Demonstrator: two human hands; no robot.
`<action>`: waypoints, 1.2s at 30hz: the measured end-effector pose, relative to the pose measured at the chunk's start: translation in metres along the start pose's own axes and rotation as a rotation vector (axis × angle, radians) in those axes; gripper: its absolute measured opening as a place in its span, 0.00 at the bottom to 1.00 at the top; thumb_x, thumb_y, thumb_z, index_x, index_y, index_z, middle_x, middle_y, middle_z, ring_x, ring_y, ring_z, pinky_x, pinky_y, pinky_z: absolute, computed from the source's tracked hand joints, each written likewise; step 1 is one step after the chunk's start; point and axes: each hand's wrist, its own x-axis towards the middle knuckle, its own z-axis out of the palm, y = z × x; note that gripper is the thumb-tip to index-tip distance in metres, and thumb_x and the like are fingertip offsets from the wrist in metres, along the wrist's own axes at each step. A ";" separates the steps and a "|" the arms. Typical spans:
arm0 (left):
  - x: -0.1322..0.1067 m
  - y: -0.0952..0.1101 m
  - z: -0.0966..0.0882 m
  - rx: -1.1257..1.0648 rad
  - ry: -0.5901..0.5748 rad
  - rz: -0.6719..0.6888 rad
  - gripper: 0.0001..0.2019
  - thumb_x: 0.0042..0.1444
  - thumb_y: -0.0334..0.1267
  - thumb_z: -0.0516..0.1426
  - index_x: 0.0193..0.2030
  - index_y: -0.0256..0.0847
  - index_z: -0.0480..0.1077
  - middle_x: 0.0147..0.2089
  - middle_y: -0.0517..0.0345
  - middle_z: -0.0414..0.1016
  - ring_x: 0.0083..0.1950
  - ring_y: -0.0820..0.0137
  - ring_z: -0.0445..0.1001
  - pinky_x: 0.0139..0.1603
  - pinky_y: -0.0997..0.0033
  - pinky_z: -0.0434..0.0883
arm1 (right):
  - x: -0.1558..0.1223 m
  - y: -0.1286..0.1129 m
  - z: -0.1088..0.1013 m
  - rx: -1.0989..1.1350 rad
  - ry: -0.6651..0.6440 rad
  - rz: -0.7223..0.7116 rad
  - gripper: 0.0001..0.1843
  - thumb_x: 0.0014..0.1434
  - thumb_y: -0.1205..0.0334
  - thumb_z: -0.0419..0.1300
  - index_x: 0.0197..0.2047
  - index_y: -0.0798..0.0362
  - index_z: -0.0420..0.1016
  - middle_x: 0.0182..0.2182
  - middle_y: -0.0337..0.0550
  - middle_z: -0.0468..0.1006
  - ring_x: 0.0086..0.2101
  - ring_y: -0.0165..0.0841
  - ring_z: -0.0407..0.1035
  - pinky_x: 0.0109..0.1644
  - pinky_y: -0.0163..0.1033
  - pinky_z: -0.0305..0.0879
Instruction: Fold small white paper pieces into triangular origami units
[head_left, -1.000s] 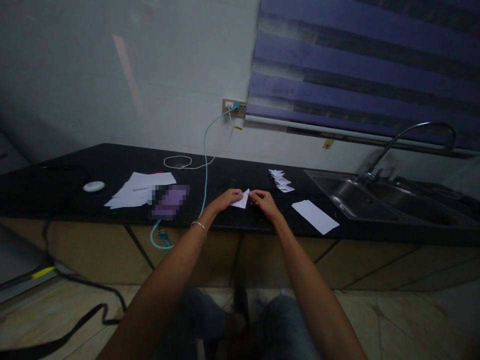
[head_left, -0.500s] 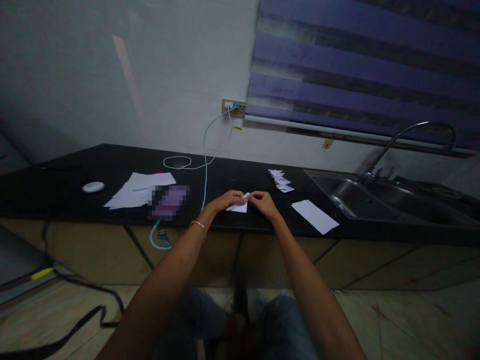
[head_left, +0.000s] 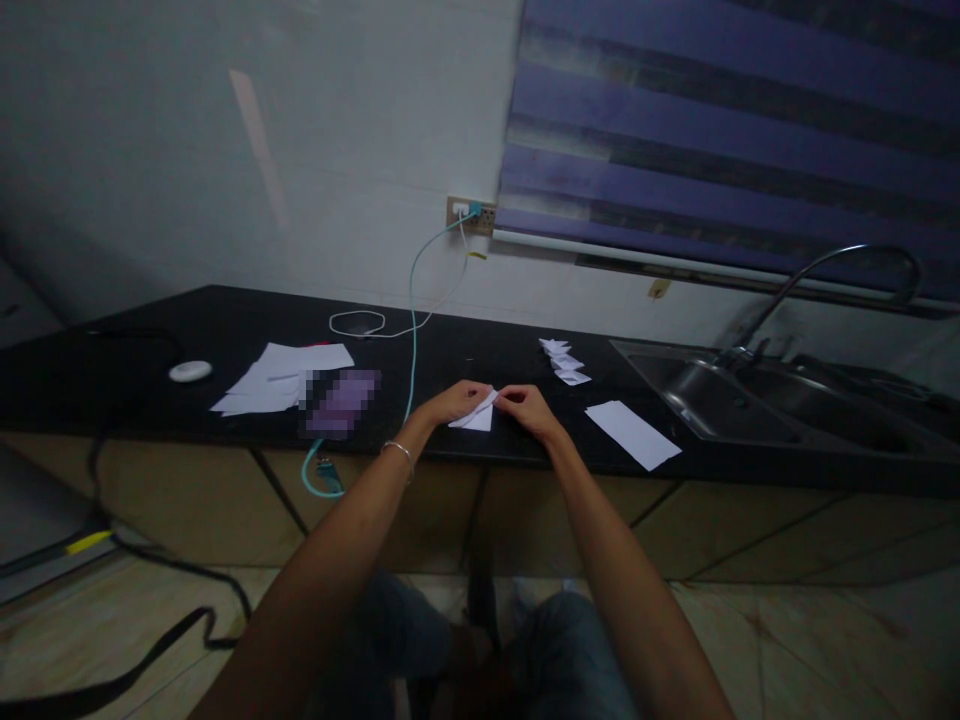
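Observation:
A small piece of folded white paper [head_left: 477, 416] lies at the front of the dark countertop [head_left: 450, 350], between my two hands. My left hand [head_left: 459, 399] grips its upper left side, fingers bent over the paper. Thumb and fingertips of my right hand [head_left: 525, 406] pinch its upper right corner. Part of the paper is hidden under the left fingers. Beyond my right hand, several small folded paper pieces [head_left: 564, 361] sit in a row. Flat white paper rectangles [head_left: 634, 434] lie to the right.
On the left are loose white sheets [head_left: 259, 385], a blurred purple item [head_left: 345, 402] and a white round object [head_left: 190, 372]. A teal cable [head_left: 413, 340] runs from the wall outlet [head_left: 471, 215] across the counter. A steel sink [head_left: 690, 395] with a faucet [head_left: 825, 262] is at right.
The left fingers have shifted slightly along the paper, and a folded strip along its upper left side shows more clearly. Both hands stay on the paper.

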 end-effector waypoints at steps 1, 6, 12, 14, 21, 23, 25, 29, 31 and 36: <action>0.000 0.000 0.000 -0.003 -0.007 0.004 0.24 0.57 0.58 0.51 0.27 0.35 0.66 0.25 0.62 0.62 0.26 0.76 0.58 0.26 0.76 0.56 | 0.000 0.001 0.000 -0.001 -0.004 0.000 0.13 0.50 0.54 0.65 0.29 0.57 0.79 0.25 0.40 0.76 0.27 0.30 0.66 0.34 0.35 0.59; 0.002 -0.001 0.003 0.007 -0.007 0.003 0.24 0.55 0.58 0.53 0.30 0.34 0.69 0.25 0.62 0.63 0.27 0.75 0.59 0.26 0.76 0.56 | 0.004 0.007 0.001 -0.024 0.013 -0.019 0.14 0.50 0.53 0.64 0.28 0.57 0.78 0.24 0.39 0.75 0.26 0.30 0.65 0.32 0.34 0.58; 0.002 -0.006 0.002 0.027 0.073 0.016 0.22 0.56 0.56 0.52 0.31 0.35 0.67 0.25 0.63 0.60 0.26 0.76 0.58 0.25 0.76 0.55 | 0.002 -0.001 0.002 0.003 0.085 0.001 0.17 0.53 0.49 0.61 0.30 0.56 0.76 0.22 0.38 0.71 0.24 0.29 0.63 0.28 0.34 0.57; 0.003 -0.009 0.002 0.033 0.086 0.030 0.22 0.57 0.56 0.51 0.29 0.36 0.66 0.25 0.64 0.59 0.25 0.76 0.58 0.25 0.76 0.55 | 0.001 -0.004 0.002 0.048 0.129 0.016 0.16 0.53 0.48 0.61 0.31 0.55 0.75 0.22 0.37 0.70 0.23 0.29 0.63 0.27 0.34 0.57; 0.006 -0.015 0.002 0.062 0.088 0.064 0.22 0.58 0.56 0.50 0.31 0.36 0.67 0.26 0.63 0.60 0.27 0.76 0.58 0.27 0.76 0.56 | -0.002 -0.004 0.005 0.036 0.097 -0.025 0.17 0.50 0.49 0.66 0.32 0.55 0.77 0.26 0.39 0.74 0.25 0.29 0.64 0.30 0.35 0.60; 0.006 -0.014 0.002 0.067 0.078 0.070 0.23 0.59 0.56 0.49 0.32 0.35 0.68 0.27 0.62 0.61 0.28 0.75 0.59 0.28 0.76 0.57 | -0.002 -0.004 0.005 0.024 0.098 -0.016 0.17 0.50 0.49 0.66 0.32 0.56 0.78 0.26 0.40 0.74 0.26 0.29 0.64 0.31 0.35 0.60; 0.006 -0.013 0.002 0.068 0.067 0.069 0.23 0.59 0.57 0.49 0.33 0.35 0.68 0.28 0.62 0.62 0.29 0.74 0.60 0.28 0.76 0.57 | -0.002 -0.004 0.005 0.020 0.102 -0.018 0.17 0.50 0.49 0.66 0.32 0.56 0.78 0.26 0.40 0.75 0.26 0.30 0.64 0.32 0.35 0.60; 0.006 -0.012 0.001 0.082 0.057 0.066 0.23 0.59 0.57 0.49 0.33 0.36 0.67 0.28 0.62 0.61 0.30 0.74 0.60 0.29 0.76 0.57 | -0.001 -0.002 0.003 -0.001 0.075 -0.033 0.16 0.51 0.50 0.65 0.34 0.56 0.79 0.27 0.41 0.76 0.27 0.30 0.65 0.32 0.35 0.60; 0.007 -0.012 0.002 0.090 0.056 0.063 0.23 0.59 0.58 0.49 0.32 0.36 0.67 0.28 0.62 0.61 0.30 0.74 0.60 0.29 0.76 0.58 | -0.001 -0.001 0.002 -0.018 0.062 -0.024 0.17 0.52 0.49 0.64 0.35 0.56 0.79 0.27 0.41 0.76 0.27 0.30 0.65 0.32 0.35 0.60; 0.006 -0.011 0.004 0.086 0.043 0.044 0.24 0.58 0.58 0.50 0.34 0.36 0.69 0.28 0.62 0.63 0.30 0.74 0.60 0.30 0.75 0.58 | -0.001 -0.002 0.002 -0.050 0.010 -0.021 0.17 0.54 0.50 0.61 0.34 0.57 0.79 0.27 0.41 0.75 0.28 0.31 0.65 0.33 0.34 0.59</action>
